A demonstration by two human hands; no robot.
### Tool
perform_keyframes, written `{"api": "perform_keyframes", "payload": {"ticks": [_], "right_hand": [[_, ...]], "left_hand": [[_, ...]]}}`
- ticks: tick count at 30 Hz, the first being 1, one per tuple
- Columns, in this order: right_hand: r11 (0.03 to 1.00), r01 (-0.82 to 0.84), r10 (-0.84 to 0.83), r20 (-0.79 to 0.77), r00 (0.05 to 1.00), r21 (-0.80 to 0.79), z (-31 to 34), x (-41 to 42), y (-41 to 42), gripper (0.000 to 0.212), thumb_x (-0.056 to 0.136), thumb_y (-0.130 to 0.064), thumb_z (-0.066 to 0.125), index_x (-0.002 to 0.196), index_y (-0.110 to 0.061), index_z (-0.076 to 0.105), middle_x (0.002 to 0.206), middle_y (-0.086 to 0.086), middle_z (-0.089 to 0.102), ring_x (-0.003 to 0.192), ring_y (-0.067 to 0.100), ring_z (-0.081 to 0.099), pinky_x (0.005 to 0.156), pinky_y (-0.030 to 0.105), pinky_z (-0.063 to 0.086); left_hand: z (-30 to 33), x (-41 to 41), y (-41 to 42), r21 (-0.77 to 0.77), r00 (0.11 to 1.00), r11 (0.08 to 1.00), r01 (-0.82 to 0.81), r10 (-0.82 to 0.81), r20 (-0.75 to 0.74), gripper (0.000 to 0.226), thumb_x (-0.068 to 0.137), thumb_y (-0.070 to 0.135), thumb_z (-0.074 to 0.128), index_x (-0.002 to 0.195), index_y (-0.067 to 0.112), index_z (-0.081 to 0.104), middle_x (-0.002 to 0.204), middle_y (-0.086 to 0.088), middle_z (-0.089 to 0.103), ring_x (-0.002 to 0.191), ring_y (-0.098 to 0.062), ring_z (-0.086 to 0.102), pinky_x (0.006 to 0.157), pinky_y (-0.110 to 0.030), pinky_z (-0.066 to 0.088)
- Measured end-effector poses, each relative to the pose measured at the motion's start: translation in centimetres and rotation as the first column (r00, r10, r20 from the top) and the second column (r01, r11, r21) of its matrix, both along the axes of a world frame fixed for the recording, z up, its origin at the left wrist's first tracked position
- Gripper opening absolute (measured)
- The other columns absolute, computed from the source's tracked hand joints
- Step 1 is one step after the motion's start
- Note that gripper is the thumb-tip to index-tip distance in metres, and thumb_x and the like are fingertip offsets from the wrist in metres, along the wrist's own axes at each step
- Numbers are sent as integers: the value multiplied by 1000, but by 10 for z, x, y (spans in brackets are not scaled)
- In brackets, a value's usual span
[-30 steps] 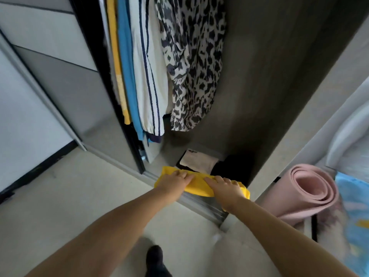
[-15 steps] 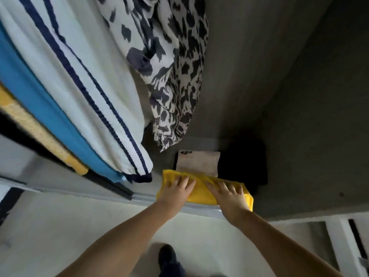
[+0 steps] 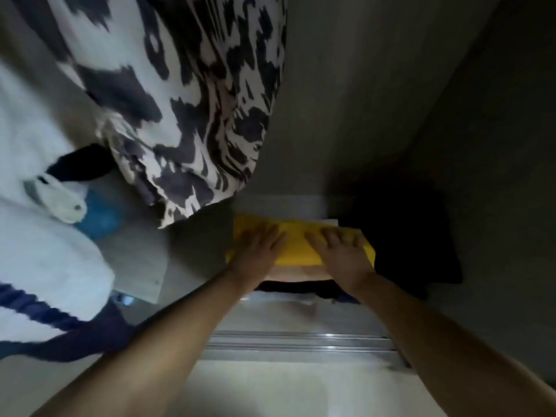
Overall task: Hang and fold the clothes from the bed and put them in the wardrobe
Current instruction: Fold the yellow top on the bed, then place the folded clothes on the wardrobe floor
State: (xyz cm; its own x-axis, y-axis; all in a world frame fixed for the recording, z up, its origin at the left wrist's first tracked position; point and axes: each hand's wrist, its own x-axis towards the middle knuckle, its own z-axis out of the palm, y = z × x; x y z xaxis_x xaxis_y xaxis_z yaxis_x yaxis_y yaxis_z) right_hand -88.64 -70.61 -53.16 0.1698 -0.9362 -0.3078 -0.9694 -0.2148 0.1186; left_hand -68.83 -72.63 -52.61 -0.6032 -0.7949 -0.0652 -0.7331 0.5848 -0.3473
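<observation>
Both hands lay flat, fingers spread, on the folded yellow cloth (image 3: 296, 243) in the middle of the frame: left hand (image 3: 255, 254), right hand (image 3: 343, 254).

yellow garment (image 3: 296, 243): folded flat, rectangular, on top of a folded stack on the wardrobe floor (image 3: 192, 260), near its back wall.
stack under it: beige piece (image 3: 296, 273), then dark piece (image 3: 296, 288), near front edge.
hanging clothes: patterned black-white garment (image 3: 192, 115) above left.
</observation>
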Motion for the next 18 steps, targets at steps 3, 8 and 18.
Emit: {"api": "perform_keyframes", "payload": {"ticks": [3, 8, 18], "right_hand": [[996, 10, -6, 49, 999, -86, -46, -4, -32, 68, 99, -22, 38, 152, -36, -2, 158, 9, 10, 144, 39, 10, 108, 67, 16], [1000, 5, -7, 46, 999, 30, -127, -4, -43, 70, 101, -27, 37, 150, -36, -12, 160, 10, -10, 145, 42, -8, 109, 68, 11], [948, -7, -17, 71, 997, 319, -143, -9, -44, 99, 91, -14, 51, 142, -43, -29, 152, 5, -37, 140, 37, -29, 113, 64, -3]], "left_hand": [[-51, -4, -36, 20, 999, 1000, -1, 2, -46, 38, 75, 24, 58, 109, 24, 73, 114, -8, 70, 96, -34, 69, 65, -42, 57], [-148, 3, -58, 339, 988, 930, -140, 153, -10, 73, 99, 29, 42, 151, 35, -9, 161, -1, -10, 147, -30, -8, 109, -62, 15], [-163, 3, -58, 623, 973, 758, -194, 228, 25, 96, 89, 1, 44, 145, 39, -25, 151, 6, -37, 142, -21, -29, 112, -62, 1]]}}
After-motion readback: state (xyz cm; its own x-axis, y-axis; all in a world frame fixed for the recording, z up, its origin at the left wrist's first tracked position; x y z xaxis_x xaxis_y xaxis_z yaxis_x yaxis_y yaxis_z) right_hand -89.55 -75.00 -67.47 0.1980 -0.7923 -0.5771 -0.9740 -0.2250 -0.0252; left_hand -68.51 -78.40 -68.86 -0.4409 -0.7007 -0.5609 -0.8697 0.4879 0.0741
